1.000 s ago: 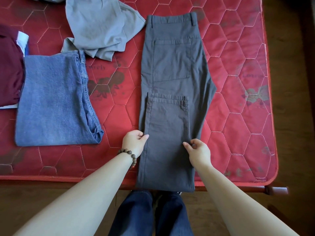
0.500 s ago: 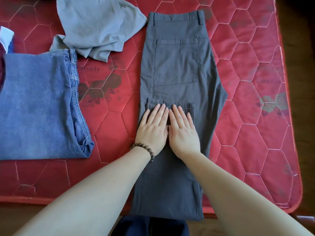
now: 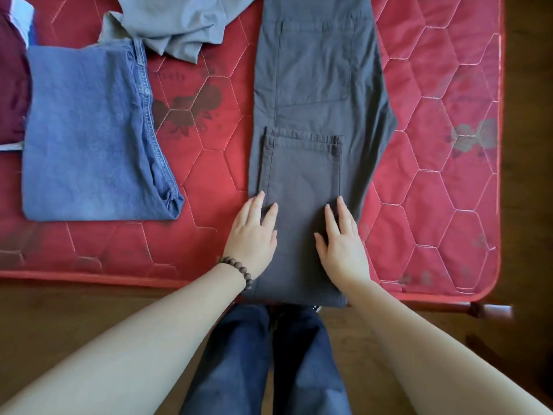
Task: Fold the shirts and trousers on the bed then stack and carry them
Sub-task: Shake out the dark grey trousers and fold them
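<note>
Red quilted mattress [image 3: 449,205], brown wooden floor [image 3: 74,310]

Grey trousers [image 3: 314,85] flat, legs folded up; folded jeans [image 3: 86,133] left.

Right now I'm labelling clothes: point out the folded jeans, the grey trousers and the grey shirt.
folded jeans [image 3: 86,133], head view, middle of the denim.
grey trousers [image 3: 314,61], head view, back pocket.
grey shirt [image 3: 179,22], head view, crumpled middle.

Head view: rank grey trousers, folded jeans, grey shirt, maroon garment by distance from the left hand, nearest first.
1. grey trousers: under the left hand, touching.
2. folded jeans: to its left on the mattress.
3. grey shirt: crumpled at the far edge, up-left.
4. maroon garment: far left edge, beyond the jeans.
</note>
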Demonstrator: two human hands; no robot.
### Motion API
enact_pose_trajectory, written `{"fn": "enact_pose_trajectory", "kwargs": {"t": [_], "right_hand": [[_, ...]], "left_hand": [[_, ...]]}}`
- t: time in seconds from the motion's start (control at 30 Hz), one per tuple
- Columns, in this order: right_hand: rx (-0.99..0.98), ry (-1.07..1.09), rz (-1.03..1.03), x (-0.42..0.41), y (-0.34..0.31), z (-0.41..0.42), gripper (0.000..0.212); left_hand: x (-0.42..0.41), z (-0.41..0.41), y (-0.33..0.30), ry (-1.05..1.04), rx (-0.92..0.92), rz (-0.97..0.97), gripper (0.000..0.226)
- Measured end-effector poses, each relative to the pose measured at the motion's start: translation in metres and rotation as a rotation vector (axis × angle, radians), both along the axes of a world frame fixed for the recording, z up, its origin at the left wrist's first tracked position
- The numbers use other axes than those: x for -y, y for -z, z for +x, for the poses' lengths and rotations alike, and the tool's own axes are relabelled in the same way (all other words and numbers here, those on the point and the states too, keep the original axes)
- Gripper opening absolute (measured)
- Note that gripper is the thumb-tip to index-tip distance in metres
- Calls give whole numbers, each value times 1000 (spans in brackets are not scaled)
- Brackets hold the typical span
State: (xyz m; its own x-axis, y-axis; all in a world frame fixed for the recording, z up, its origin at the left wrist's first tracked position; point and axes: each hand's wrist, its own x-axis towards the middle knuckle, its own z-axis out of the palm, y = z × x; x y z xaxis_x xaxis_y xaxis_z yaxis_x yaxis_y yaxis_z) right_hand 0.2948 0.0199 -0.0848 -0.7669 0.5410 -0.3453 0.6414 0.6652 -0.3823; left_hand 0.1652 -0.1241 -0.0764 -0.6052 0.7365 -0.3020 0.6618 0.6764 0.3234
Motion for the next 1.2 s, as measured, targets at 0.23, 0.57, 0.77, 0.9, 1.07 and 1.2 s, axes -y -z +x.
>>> {"fn": "enact_pose_trajectory", "kwargs": {"t": [0.23, 0.57, 0.77, 0.9, 1.07, 1.2], "right_hand": [[17, 164, -110, 45, -27, 55, 55], [-21, 526, -252, 58, -23, 58, 47], [195, 260, -30, 65, -22, 82, 49], [-55, 80, 248, 69, -23, 69, 48], [-24, -249, 208, 73, 0, 36, 54], [42, -317, 201, 60, 26, 41, 57]], "left_hand": [[43, 55, -26, -361, 300, 76, 42], [56, 63, -23, -424, 433, 160, 29], [75, 74, -25, -234, 213, 20, 28], [58, 80, -24, -135, -58, 64, 37], [17, 83, 0, 79, 8, -4, 54], [24, 79, 26, 138, -66, -113, 58]]}}
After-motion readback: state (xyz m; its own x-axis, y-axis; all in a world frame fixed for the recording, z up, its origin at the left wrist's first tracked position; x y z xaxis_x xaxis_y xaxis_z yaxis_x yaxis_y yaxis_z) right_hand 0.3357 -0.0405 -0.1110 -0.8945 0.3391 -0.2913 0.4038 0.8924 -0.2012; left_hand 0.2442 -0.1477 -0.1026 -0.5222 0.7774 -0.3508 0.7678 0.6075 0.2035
